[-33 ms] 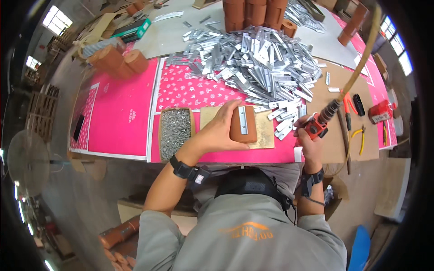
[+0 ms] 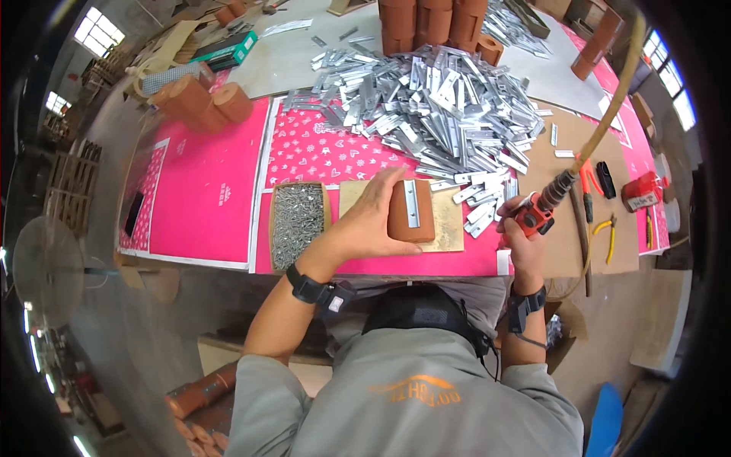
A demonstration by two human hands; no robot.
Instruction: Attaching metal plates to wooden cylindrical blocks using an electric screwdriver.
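Brown block sits on the board; using the board as reference for everything. Metal strip lies lengthwise on the block's upper face, long axis running near-to-far; holes visible in it.

Left hand comes in over the board's left part, spread wide around the block: thumb along its near edge, fingers at its far-left corner, holding it. Can't see the fingers underneath.

Right hand is just right of the board, fingers wrapped round a red power driver. Hose runs from the driver up and away, far right of the board.

Left of the board, close: open box of small metal fasteners. Beyond the board: big loose heap of metal strips, spilling down toward its far-right corner. Behind the heap, brown cylinders stacked upright. Far left of the board: another brown group.

Well right of the board: yellow-handled pliers, then a red bottle further out.
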